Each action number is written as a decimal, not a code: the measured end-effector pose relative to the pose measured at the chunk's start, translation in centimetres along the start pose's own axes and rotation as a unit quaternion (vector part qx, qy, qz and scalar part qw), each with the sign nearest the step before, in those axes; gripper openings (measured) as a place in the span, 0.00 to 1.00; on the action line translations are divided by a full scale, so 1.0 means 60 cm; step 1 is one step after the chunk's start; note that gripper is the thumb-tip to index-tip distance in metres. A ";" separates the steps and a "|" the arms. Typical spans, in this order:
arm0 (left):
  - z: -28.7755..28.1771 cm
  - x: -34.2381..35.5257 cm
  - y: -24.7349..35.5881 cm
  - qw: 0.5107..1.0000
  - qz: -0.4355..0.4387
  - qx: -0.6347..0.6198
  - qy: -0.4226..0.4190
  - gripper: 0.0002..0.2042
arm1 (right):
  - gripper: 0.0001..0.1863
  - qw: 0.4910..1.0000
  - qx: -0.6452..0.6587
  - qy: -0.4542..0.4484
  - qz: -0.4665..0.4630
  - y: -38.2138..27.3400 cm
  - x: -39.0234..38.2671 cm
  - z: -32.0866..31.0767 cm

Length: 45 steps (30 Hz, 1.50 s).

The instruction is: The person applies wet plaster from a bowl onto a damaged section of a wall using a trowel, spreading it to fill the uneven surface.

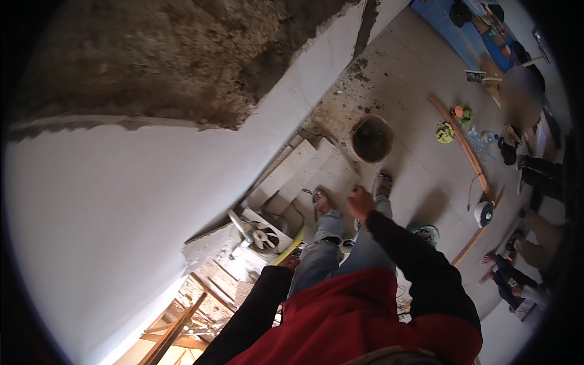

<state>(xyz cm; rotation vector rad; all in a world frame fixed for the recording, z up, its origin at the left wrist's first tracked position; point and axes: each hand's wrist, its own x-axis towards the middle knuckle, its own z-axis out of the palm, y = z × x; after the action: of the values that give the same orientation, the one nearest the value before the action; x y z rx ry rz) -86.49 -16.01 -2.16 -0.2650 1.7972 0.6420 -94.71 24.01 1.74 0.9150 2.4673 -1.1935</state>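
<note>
My right hand hangs in front of my right leg with its fingers curled in; whether anything is inside them is hidden. Low beside my left thigh is my left hand, mostly covered by the black sleeve, so its fingers hardly show. Neither hand touches the round bucket, which stands on the floor ahead of my feet with a dark grey-brown mass inside. My left foot is by flat pale tiles or boards lying along the wall base. Next to them is a white fan with bare blades.
A white wall runs along the left, its broken edge exposing rough brown material. Dirt crumbs litter the floor near it. A long wooden plank lies at right, near a green bundle. Several people sit along the right side.
</note>
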 end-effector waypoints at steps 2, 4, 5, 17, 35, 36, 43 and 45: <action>0.013 0.021 0.081 0.990 0.010 0.127 -0.056 0.31 | 0.18 0.983 -0.167 -0.077 -0.027 0.138 0.047 -0.056; 0.076 0.046 0.109 0.994 -0.049 0.092 -0.031 0.36 | 0.19 0.970 -0.157 -0.141 0.124 0.223 0.108 -0.089; 0.120 0.091 0.062 0.992 -0.036 0.124 -0.002 0.43 | 0.18 0.951 -0.181 -0.217 0.124 0.225 0.163 -0.096; 0.274 0.127 0.304 0.954 -0.276 0.114 0.025 0.49 | 0.14 0.855 -0.469 -0.212 -0.054 0.247 0.467 0.094; 0.392 0.169 0.315 0.930 -0.339 0.134 0.035 0.51 | 0.14 0.980 -0.122 -0.125 -0.097 0.578 0.502 -0.029; 0.393 0.174 0.315 0.933 -0.334 0.127 0.032 0.51 | 0.14 0.990 -0.087 -0.083 -0.076 0.583 0.504 -0.034; 0.409 0.177 0.334 0.933 -0.323 0.153 0.052 0.47 | 0.18 0.946 -0.078 -0.316 0.010 0.465 0.690 -0.050; 0.419 0.178 0.329 0.934 -0.315 0.162 0.051 0.47 | 0.14 0.948 -0.113 -0.270 -0.124 0.494 0.715 -0.058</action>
<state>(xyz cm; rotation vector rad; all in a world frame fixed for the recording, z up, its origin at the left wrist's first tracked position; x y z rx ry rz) -79.10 15.56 -11.45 -0.6231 1.7469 -0.1258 -108.79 58.96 -34.45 0.1772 2.2319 -1.0274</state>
